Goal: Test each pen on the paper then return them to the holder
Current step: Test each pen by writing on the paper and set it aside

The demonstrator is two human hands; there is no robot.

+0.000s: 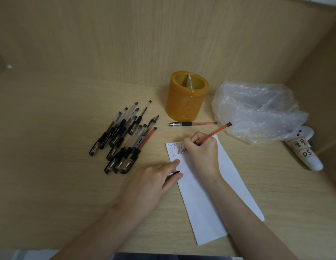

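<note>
Head view: my right hand (201,149) grips the red pen (214,133), slanting far-right, holder (187,96) just beyond; my left hand (154,182) pinches a cap (173,173).

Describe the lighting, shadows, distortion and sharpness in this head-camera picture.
Head view: light soft and even, shadows faint beneath the pile of pens and the amber pen holder; the wide lens bends the desk edges and dims the corners; pale sheen on the plastic bag; marks on the paper too soft to read.

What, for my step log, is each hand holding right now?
Left hand: holds a dark pen cap while resting on the paper.
Right hand: grips the red pen, tip on the paper.
</note>
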